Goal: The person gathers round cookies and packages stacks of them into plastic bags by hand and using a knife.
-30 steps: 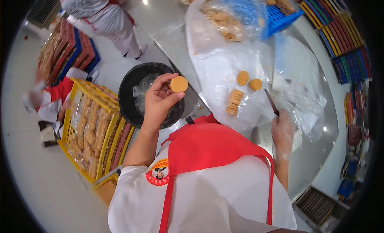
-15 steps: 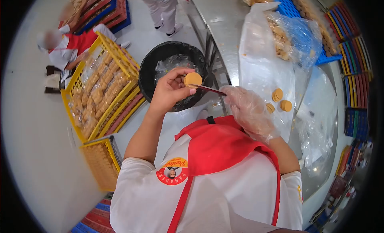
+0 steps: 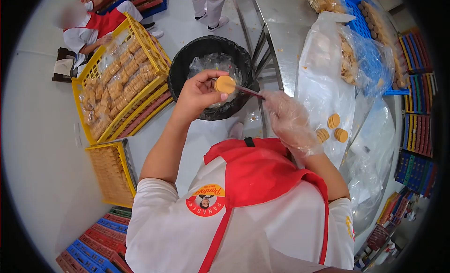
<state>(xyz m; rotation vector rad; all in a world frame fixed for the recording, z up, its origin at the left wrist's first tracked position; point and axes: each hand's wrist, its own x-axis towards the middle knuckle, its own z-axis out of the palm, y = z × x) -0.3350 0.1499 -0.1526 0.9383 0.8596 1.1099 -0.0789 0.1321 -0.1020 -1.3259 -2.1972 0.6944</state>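
Over the black-lined bin, my bare left hand [image 3: 200,95] pinches a short stack of round golden cookies [image 3: 225,84] between thumb and fingers. My right hand [image 3: 291,120], in a clear plastic glove, is closed round a slim knife [image 3: 249,91] with a dark reddish handle. Its blade reaches across to the cookies' edge; whether it touches them is hard to tell. Beyond my right hand, small cookie stacks [image 3: 341,135] lie on the plastic sheet [image 3: 323,80] covering the steel table.
The bin [image 3: 180,62] holds crumpled clear plastic. At left stands a yellow crate [image 3: 159,52] of bagged cookies. A blue crate [image 3: 375,57] and plastic bags [image 3: 370,155] occupy the table [image 3: 272,19]. A seated co-worker [image 3: 101,26] and a standing person's legs [image 3: 206,10] are farther off.
The view has shifted, so the surroundings sit differently in frame. The knife blade has moved from the cookies' lower edge to their right side. Both hands keep their hold.
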